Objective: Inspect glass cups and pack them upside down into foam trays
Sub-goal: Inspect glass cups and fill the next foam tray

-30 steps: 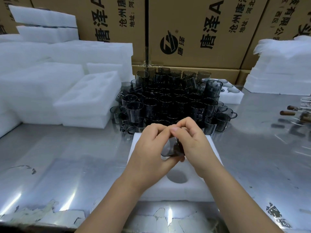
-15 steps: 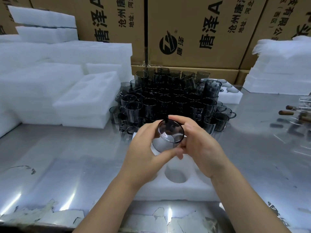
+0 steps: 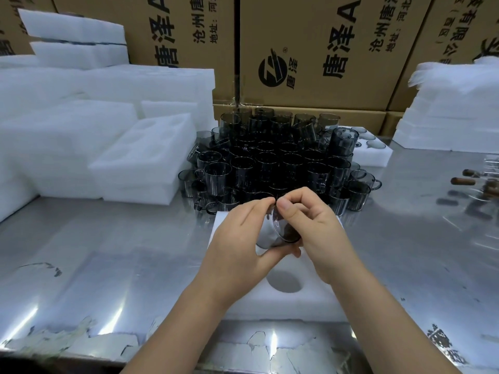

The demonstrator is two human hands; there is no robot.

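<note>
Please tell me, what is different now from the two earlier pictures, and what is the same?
The glass cup was turned: half a second ago its round end faced the camera, now it faces right, tilted. Both the left hand and right hand kept hold of it above the foam tray. The heap of cups did not move.

surface: steel table (image 3: pixel 113 255) | on it: foam tray (image 3: pixel 291 303), glass cups cluster (image 3: pixel 272 163), foam tray stacks (image 3: pixel 143 163)

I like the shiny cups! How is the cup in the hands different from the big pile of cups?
The held cup lies tilted on its side in the grip of both hands; the piled cups mostly stand upright, untouched. It sits over the foam tray; the pile is behind the tray. Both are smoky dark glass.
</note>
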